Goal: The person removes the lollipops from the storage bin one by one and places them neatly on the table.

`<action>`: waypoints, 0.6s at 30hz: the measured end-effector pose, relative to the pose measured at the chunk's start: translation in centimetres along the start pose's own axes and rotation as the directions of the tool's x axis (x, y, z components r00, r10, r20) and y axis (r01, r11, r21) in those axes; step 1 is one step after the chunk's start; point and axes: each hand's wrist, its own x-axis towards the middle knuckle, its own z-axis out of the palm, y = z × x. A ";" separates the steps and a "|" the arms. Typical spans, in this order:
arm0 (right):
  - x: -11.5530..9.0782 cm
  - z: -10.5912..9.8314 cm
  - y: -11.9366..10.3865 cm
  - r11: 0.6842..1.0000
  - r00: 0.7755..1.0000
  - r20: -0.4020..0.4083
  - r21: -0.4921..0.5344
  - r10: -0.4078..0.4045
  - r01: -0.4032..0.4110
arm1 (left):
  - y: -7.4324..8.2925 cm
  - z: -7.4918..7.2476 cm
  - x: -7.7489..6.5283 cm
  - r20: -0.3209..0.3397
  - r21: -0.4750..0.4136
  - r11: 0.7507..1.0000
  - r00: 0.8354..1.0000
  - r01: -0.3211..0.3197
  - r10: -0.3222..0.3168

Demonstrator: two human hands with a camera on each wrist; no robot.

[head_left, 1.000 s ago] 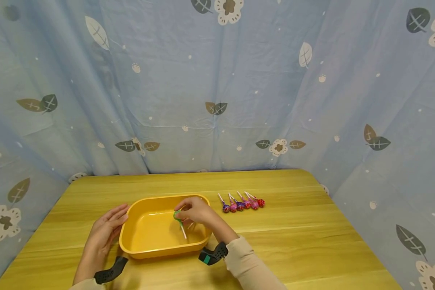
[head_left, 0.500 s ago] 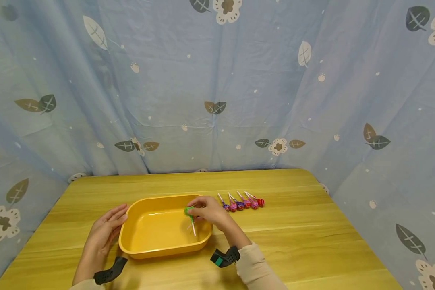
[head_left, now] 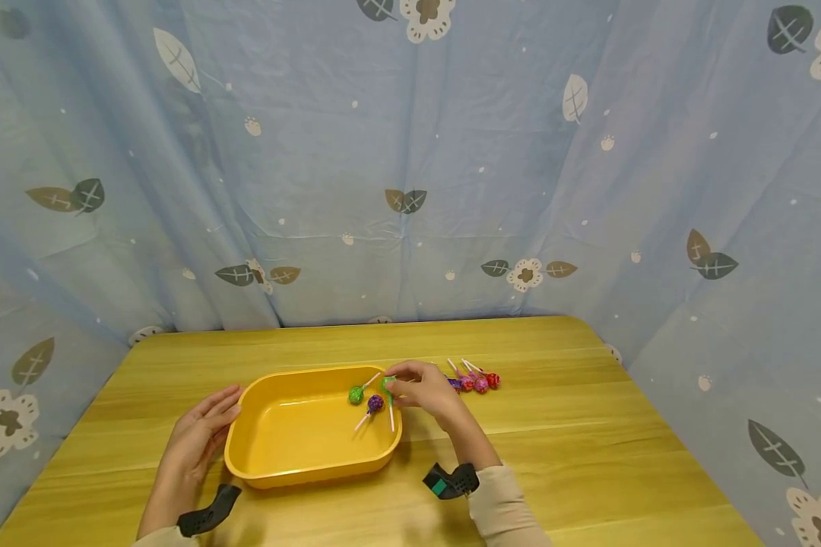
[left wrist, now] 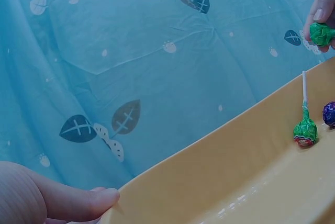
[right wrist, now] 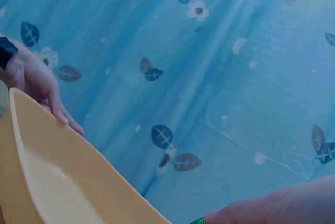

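Observation:
My right hand point(head_left: 420, 391) pinches a green-wrapped lollipop point(head_left: 388, 384) by its candy end over the right rim of a yellow plastic tub point(head_left: 246, 471), its white stick pointing down. Inside the tub, near the right end, lie another green lollipop point(head_left: 356, 395) and a purple lollipop point(head_left: 375, 403). My left hand point(head_left: 198, 433) rests against the tub's left side with extended fingers. In the left wrist view the left thumb point(left wrist: 84, 203) touches the rim. Only the edge of the held green wrapper point(right wrist: 198, 221) shows in the right wrist view.
To the right of the tub, several lollipops lie in a row on the wooden table point(head_left: 588, 456), among them a pink lollipop point(head_left: 481, 386) and a red lollipop point(head_left: 493, 381). My right hand hides part of that row. A blue patterned curtain point(head_left: 315, 152) hangs behind the table.
My right hand has moved right with the green lollipop, from above the tub's inside to its right rim. The two lollipops in the tub have come into plain sight. The left hand has stayed put.

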 end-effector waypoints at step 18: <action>-1.0 -4.6 0.9 0.999 0.989 -0.149 0.036 0.021 -0.015 | 0.2 0.1 -0.2 -0.008 -0.003 1.000 1.000 0.026 -0.026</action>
